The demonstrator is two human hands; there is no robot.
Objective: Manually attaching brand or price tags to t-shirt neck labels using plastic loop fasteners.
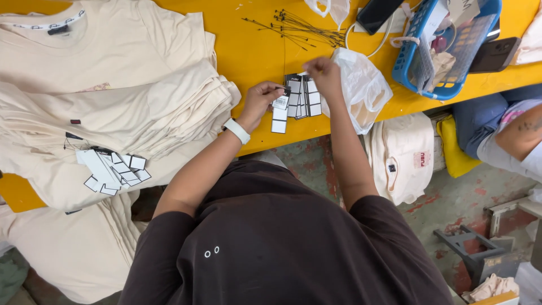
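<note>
My left hand [261,99] pinches one black-and-white hang tag [280,110]; my right hand [323,73] closes its fingers on the fanned stack of tags [304,96] just beside it, too overlapped to count. Beyond my fingers lie many black tag loops [293,28], two phones and one blue basket [446,51] on the yellow table [254,45]; worn concrete floor below.

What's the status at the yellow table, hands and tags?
Left hand pinching one tag. Right hand on the tag stack. Plastic bag crowds right hand.
</note>
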